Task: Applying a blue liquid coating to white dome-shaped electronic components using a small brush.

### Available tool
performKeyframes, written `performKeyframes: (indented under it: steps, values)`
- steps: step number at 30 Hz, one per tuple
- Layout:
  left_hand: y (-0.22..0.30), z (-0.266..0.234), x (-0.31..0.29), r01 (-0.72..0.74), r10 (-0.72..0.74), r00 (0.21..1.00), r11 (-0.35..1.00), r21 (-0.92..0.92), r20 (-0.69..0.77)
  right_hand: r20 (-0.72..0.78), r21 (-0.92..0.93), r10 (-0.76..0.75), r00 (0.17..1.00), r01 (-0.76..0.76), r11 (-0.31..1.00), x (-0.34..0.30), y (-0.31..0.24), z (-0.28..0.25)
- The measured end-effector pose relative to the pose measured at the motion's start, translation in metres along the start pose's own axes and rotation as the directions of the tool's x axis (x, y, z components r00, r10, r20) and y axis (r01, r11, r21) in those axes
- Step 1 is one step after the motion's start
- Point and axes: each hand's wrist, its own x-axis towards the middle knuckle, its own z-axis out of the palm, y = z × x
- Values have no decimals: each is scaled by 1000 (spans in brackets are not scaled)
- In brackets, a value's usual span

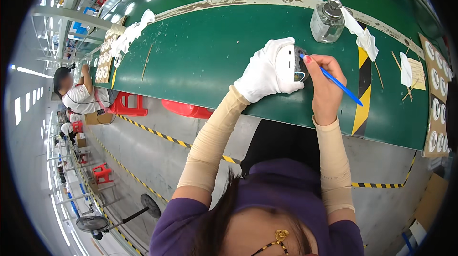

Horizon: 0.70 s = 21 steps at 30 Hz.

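Observation:
My left hand, in a white glove, is closed around a rounded white device with small dark slots and a dark, glossy face. It holds the device above the green table's near edge. My right hand, bare, pinches a slim blue pen-like tool. The tool slants down to the right, its upper end at the device's dark face. Whether the tip touches that face I cannot tell. Beyond my hands stands a clear glass bottle with a metal cap.
White cloths and thin wooden sticks lie right of the bottle, near a yellow pad. Cardboard trays at the far right hold white rings. Yellow-black tape crosses the green table. A co-worker sits at the far left.

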Motion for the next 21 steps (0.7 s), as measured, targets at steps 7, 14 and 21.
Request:
performKeyframes:
  steps: [7,14,21]
  values:
    - [-3,1,-1,-23,23,1000,1000,3,-12,118,-166,56,991,-36,986,15,-1,5]
    - [-5,1,0,-42,42,999,998,-45,-16,115,-253,94,989,-62,965,31,-2,7]
    - [-6,2,-2,-48,46,998,998,-49,-45,190,-355,149,970,-73,932,30,-21,9]
